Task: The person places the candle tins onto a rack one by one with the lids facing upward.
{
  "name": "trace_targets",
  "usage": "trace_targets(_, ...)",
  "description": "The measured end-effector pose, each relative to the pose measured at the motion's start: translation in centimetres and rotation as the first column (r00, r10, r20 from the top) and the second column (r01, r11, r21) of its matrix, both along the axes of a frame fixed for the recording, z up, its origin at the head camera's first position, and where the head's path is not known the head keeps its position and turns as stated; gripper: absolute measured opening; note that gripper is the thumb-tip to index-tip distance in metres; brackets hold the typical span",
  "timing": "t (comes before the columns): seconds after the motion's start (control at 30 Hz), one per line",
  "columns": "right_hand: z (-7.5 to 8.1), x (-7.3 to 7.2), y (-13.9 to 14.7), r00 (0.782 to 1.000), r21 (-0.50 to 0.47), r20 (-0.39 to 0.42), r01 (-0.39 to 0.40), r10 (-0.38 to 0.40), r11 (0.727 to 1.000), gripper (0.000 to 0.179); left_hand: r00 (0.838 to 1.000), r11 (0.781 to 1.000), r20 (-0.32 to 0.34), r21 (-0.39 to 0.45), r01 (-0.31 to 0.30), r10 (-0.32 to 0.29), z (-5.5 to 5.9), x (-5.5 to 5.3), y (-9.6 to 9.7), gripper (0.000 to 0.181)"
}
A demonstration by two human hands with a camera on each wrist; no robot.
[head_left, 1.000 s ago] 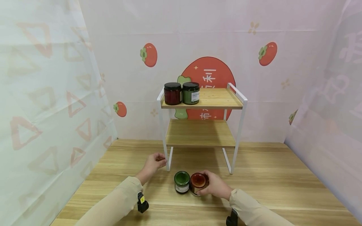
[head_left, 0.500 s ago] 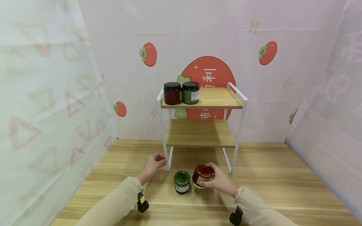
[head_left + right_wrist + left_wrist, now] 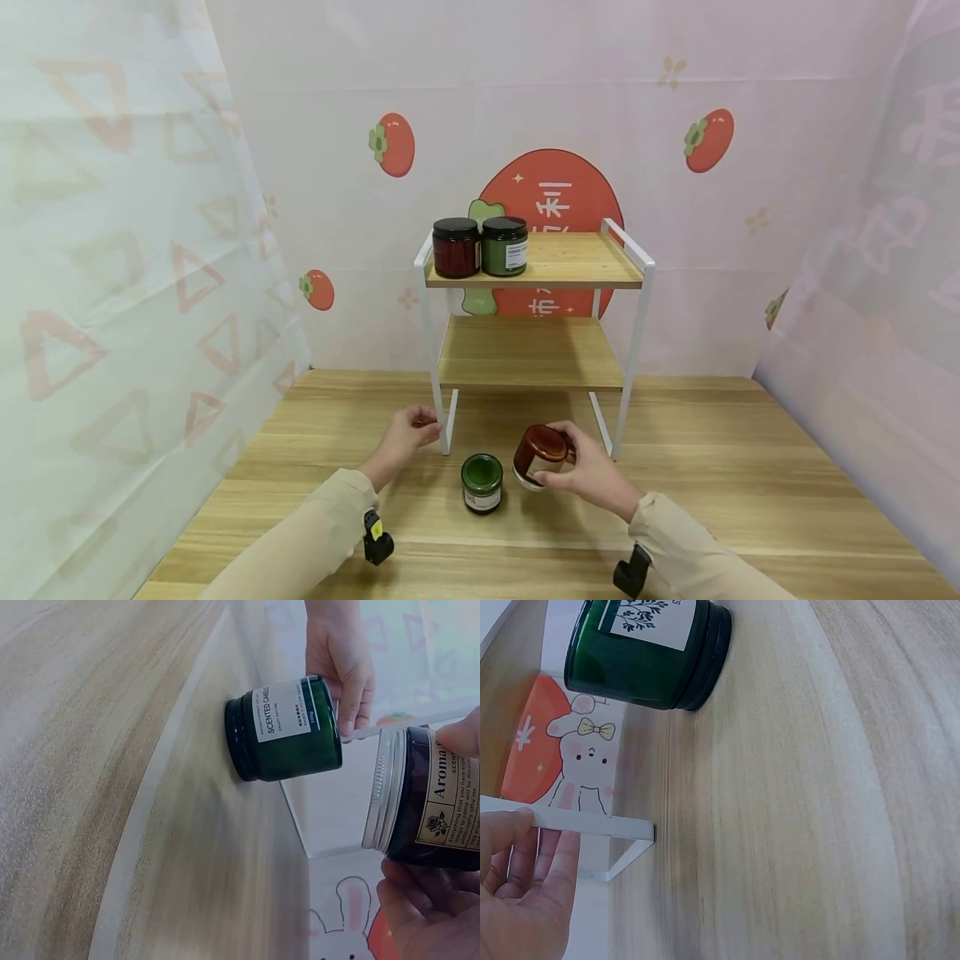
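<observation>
My right hand (image 3: 588, 475) grasps a reddish-brown translucent glass jar (image 3: 540, 454), thumb on one side and fingers on the other. I hold the jar clear of the pale wood-grain table (image 3: 712, 492), bottom up and tilted, its silver metal lid (image 3: 384, 791) on the underside and a tan printed label (image 3: 454, 802) around its body. The right wrist view cuts off part of this grip, so I can't tell exactly how every finger lies.

Just left of the held jar, and apart from it, a dark green glass jar (image 3: 482, 483) stands upside down on the table, resting on its black lid, with a white label reading "SCENTED CANDLE".

My left hand (image 3: 402, 440) grips the white metal leg (image 3: 592, 823) at the front left of a two-tier wooden shelf (image 3: 577, 258), thumb on the near face and fingers behind.

At the left end of the upper tier, a deep red glass jar with a black lid (image 3: 456, 254) sits upright right beside a green glass jar with a black lid and white label (image 3: 505, 252). Behind the shelf hangs a pale backdrop (image 3: 337, 100) printed with red fruit. Beige sleeves (image 3: 307, 533) cover my arms.
</observation>
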State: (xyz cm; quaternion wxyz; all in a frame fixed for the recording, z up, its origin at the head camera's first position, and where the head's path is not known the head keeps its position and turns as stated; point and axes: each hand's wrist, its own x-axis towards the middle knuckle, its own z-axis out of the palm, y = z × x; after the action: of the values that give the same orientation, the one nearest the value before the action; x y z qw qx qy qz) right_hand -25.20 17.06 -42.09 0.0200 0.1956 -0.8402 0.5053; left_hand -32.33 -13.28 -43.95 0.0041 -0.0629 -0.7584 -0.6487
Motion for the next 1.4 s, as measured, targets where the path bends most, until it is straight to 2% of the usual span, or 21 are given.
trace_targets(0.53, 0.17, -0.12, -0.15, 0.999, 0.072, -0.022, 0.034, -0.033, 0.997, 0.062, 1.000, 1.000, 0.011, -0.002, 0.003, -0.003, 0.06, -0.16, -0.06, 0.011)
trace_targets(0.97, 0.54, 0.04, -0.26, 1.000, -0.057, -0.024, -0.004, 0.003, 0.998, 0.068, 1.000, 1.000, 0.017, -0.007, 0.002, -0.002, -0.09, -0.13, -0.13, 0.012)
trace_targets(1.4, 0.51, 0.09, -0.19, 1.000, -0.068, -0.019, 0.009, -0.011, 0.998, 0.070, 1.000, 1.000, 0.016, -0.015, 0.014, -0.014, -0.04, -0.17, -0.18, 0.012)
